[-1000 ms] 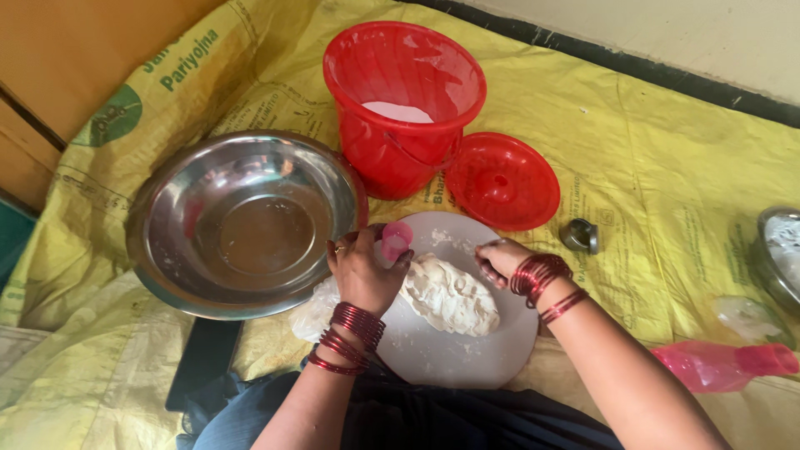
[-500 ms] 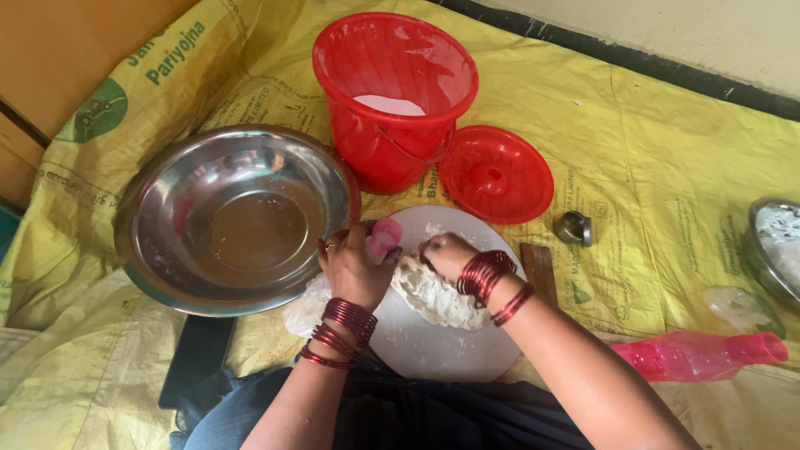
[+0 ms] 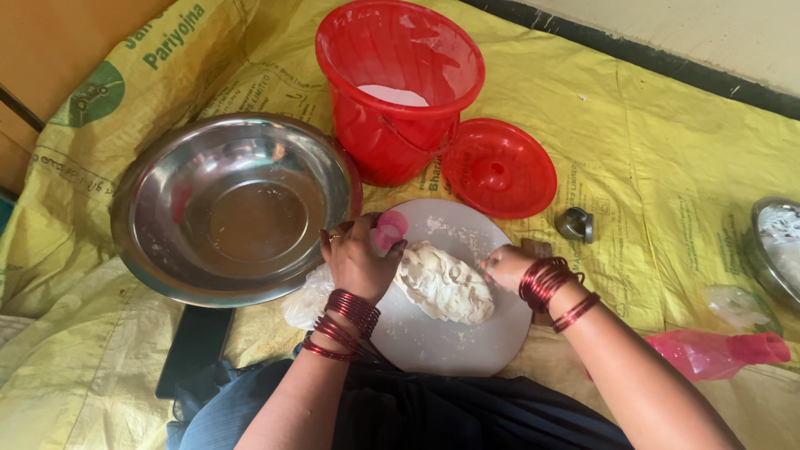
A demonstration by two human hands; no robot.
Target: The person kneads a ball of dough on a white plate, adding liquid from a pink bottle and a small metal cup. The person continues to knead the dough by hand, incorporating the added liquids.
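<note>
Dough [image 3: 443, 283], one pale lump, lies on the round white board [image 3: 433, 350], slightly right of its centre. The left hand [image 3: 357, 260] is curled shut around a small pink cup [image 3: 389, 231] at the lump's left end. The right hand [image 3: 506, 267] presses the right end with bent fingers; whether they clamp the lump or only push on it cannot be told.

Risks, as a judgement: the cup is tilted close to the lump, so any contents could spill onto the board; the lump sits near the board's right part, and a hard push could slide it off onto the yellow sheet [image 3: 667, 142].

Count of surrounding items: one steel basin [image 3: 233, 208] to the left of the board, touching no dough; one red bucket [image 3: 396, 87] behind it, holding white flour; one red lid [image 3: 498, 167] beside the bucket; one small steel cup [image 3: 575, 224] to the right; one pink bag [image 3: 717, 352] near the right forearm; one steel dish [image 3: 779, 246] at the right edge.
</note>
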